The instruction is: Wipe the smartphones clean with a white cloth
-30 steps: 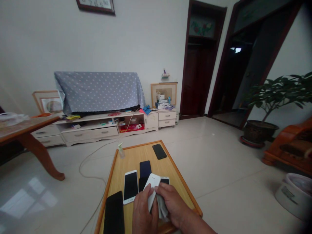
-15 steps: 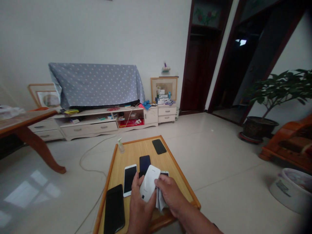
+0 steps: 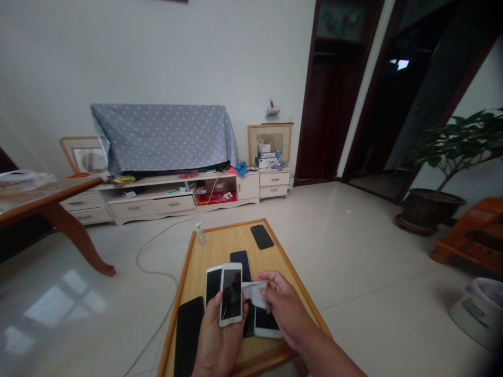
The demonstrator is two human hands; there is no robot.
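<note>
The left hand (image 3: 220, 335) is closed around a white phone (image 3: 231, 293), thumb along one long edge and fingers at the other, its dark screen turned up toward the head camera. The phone is held above the near part of a wooden bench (image 3: 220, 241). The right hand (image 3: 288, 309) pinches a pale cloth (image 3: 257, 296) between thumb and fingers; the cloth's free end reaches the phone's right edge, though whether they touch I cannot tell. Behind the held phone, partly hidden by it, lie a second white phone (image 3: 212, 287) and a blue phone (image 3: 239, 257). A large black phone (image 3: 189, 335) lies at the bench's near left, left of the left hand. Below the cloth lies a third white phone (image 3: 266, 323), with a dark phone (image 3: 248, 324) just beside it, mostly covered from view. Near the far right corner lies a small black phone (image 3: 262, 237); near the far left corner a pump bottle (image 3: 200, 235) stands upright. Beyond the bench, a low cabinet (image 3: 157, 206) lines the wall.
</note>
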